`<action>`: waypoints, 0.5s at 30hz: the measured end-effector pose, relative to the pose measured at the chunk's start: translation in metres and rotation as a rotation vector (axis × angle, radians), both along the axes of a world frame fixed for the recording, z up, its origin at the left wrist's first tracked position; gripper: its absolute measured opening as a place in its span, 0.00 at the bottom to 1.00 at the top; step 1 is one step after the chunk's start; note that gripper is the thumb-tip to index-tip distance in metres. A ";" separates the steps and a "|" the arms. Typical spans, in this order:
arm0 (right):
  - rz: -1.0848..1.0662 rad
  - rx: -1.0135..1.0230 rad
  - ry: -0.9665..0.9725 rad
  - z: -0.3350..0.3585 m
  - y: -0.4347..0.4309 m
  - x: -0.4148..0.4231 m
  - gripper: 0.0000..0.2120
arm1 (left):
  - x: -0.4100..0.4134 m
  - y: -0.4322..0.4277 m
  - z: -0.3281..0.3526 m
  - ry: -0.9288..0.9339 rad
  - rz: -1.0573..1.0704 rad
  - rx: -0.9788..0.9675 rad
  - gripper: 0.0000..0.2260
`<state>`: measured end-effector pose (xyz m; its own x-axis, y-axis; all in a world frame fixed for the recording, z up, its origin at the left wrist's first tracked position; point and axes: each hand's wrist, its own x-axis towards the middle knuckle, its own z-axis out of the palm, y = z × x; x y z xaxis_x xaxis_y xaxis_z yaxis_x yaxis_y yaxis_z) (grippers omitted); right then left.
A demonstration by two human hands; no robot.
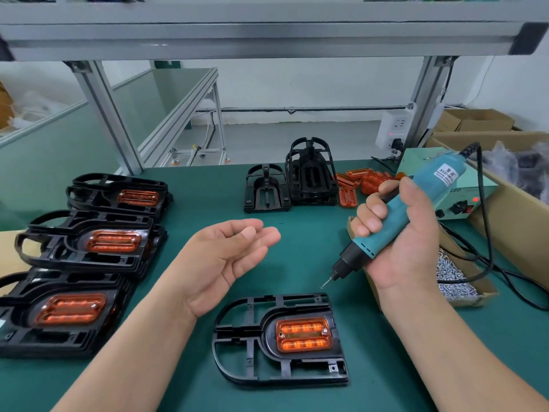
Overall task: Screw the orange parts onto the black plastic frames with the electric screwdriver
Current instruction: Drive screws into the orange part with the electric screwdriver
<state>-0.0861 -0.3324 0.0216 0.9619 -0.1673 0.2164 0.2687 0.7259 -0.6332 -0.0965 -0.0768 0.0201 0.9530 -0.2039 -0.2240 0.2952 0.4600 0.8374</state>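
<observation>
A black plastic frame (pixel 249 346) lies flat on the green mat near me, with an orange part (pixel 303 334) seated in it and a screw head showing at each end. My right hand (pixel 398 233) grips the teal electric screwdriver (pixel 416 209), its bit tip (pixel 323 285) hanging just above the frame's far right corner. My left hand (pixel 228 254) hovers palm up above the mat, left of the screwdriver, fingers relaxed and holding nothing.
Stacks of black frames fitted with orange parts (pixel 89 242) fill the left side. Bare black frames (pixel 309 176) and loose orange parts (pixel 365 179) sit at the back. A box of screws (pixel 454 278), the screwdriver's power supply (pixel 463 200) and cardboard boxes (pixel 517 224) stand at the right.
</observation>
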 end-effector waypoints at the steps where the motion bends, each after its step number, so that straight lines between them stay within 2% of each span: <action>1: -0.003 0.003 0.006 0.000 0.000 0.000 0.10 | 0.000 -0.001 0.000 0.013 0.004 0.009 0.14; 4: -0.017 0.013 0.019 0.000 0.001 0.000 0.10 | 0.000 -0.003 -0.001 0.093 0.015 -0.093 0.10; 7: -0.027 0.017 0.024 0.000 0.002 -0.001 0.09 | -0.002 -0.003 -0.001 0.097 -0.052 -0.150 0.12; 11: -0.026 0.017 0.021 0.001 0.002 -0.001 0.09 | -0.008 -0.005 0.003 0.013 -0.181 0.024 0.12; 15: -0.030 0.020 0.020 0.003 0.002 -0.003 0.09 | -0.017 -0.012 0.005 -0.099 -0.287 0.242 0.16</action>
<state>-0.0889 -0.3304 0.0244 0.9605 -0.2000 0.1934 0.2777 0.7303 -0.6241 -0.1135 -0.0888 0.0251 0.8843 -0.4179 -0.2081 0.2957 0.1565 0.9424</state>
